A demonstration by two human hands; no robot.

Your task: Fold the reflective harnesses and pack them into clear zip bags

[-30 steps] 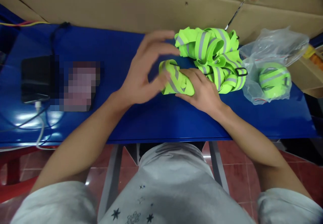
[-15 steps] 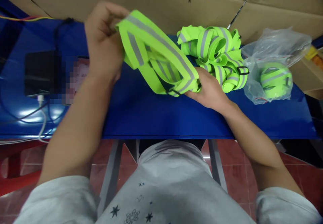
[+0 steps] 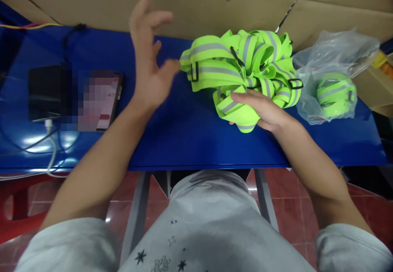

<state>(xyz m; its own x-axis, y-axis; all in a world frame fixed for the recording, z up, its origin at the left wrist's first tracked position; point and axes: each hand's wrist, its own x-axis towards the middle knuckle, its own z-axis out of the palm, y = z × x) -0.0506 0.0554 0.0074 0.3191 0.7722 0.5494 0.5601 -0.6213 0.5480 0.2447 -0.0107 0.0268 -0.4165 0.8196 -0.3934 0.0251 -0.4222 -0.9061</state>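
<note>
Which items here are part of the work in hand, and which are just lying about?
In hand:
- reflective straps, piled under the right hand and beside the open left hand
- bagged strap roll, likely the same stock

Lying about:
- phone
- black box
- cables
- cardboard behind the blue table

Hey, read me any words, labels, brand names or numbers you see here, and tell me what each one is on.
No text here can be read.
The phone screen is blurred out, unreadable.
The plastic bag has red marks along its edge, too small to read.
The shirt shows only drawn stars, no words.
The neon straps and the cardboard show no print.
</note>
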